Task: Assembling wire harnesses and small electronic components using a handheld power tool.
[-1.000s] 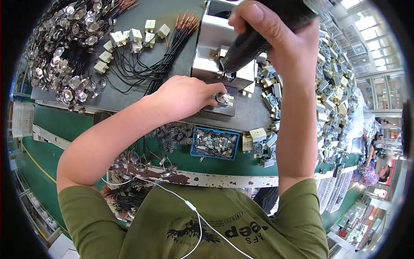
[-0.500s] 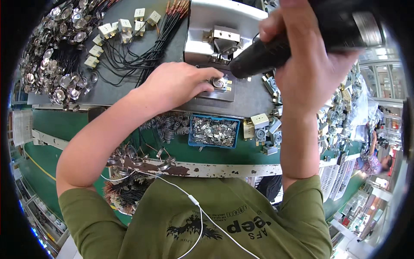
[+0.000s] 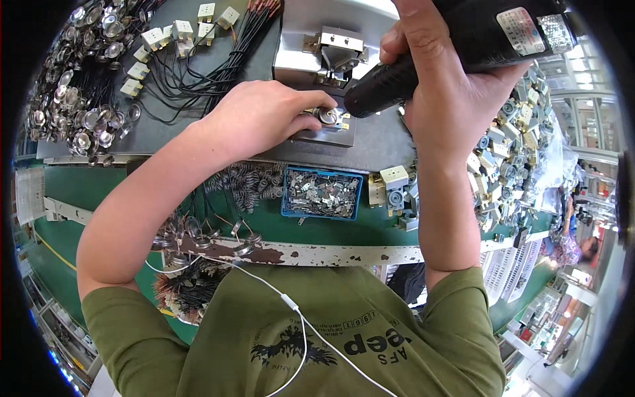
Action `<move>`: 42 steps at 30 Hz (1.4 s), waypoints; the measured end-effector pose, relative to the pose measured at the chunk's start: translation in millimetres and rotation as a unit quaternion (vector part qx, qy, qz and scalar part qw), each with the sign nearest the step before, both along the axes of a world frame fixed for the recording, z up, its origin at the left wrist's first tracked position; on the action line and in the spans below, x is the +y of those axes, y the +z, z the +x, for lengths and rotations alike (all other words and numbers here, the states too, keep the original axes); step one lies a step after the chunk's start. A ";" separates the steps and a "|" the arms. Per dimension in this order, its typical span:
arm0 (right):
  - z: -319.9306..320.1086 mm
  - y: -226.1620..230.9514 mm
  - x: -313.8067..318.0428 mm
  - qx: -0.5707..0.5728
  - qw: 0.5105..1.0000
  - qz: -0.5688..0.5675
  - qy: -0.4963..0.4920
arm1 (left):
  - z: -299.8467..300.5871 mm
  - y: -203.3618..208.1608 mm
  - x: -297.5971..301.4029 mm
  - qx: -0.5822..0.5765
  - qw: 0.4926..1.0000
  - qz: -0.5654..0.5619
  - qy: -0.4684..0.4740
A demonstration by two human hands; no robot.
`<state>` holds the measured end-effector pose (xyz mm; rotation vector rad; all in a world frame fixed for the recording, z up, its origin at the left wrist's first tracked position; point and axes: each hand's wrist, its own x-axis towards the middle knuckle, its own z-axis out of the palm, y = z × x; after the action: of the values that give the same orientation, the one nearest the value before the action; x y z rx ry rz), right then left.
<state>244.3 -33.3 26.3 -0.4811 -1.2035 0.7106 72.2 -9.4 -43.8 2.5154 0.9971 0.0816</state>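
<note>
My left hand (image 3: 264,116) reaches over the metal worktop. Its thumb and index finger grip a small round metal part (image 3: 325,116) with brass tabs at its side. That part sits on a flat steel block (image 3: 337,137). In my right hand (image 3: 450,99) is a black handheld power screwdriver (image 3: 380,91), fingers wrapped round its body. Its nose points down and left, close beside the round part and the left fingertips. I cannot see whether the tip touches the part.
Behind the block stands a bent steel fixture with a clamp (image 3: 340,49). A blue tray (image 3: 284,198) of small metal pieces lies nearer me, beside loose springs (image 3: 245,185). Wired metal discs (image 3: 99,119) pile up at left, and white-and-grey switch units (image 3: 506,165) at right.
The whole view has shifted slightly. My right hand has tilted the screwdriver, and its nose is a little lower relative to the round part. My left hand keeps its grip there.
</note>
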 end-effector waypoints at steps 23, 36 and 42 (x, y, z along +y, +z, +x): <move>7.7 4.9 3.6 -0.148 0.976 -0.097 -0.125 | 0.6 -5.1 -0.9 -0.037 0.999 0.019 0.007; -2.0 5.2 -19.5 -0.187 0.967 -0.117 -0.129 | 1.1 -9.7 1.7 -0.033 0.998 0.042 -0.015; 10.4 -7.6 -8.2 -0.182 0.971 -0.107 -0.113 | 1.8 -6.9 2.5 -0.032 0.998 0.038 -0.023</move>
<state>254.7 -41.6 18.7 -0.9449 -1.3907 0.5721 74.0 -6.8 -50.6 2.5866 0.9272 0.1880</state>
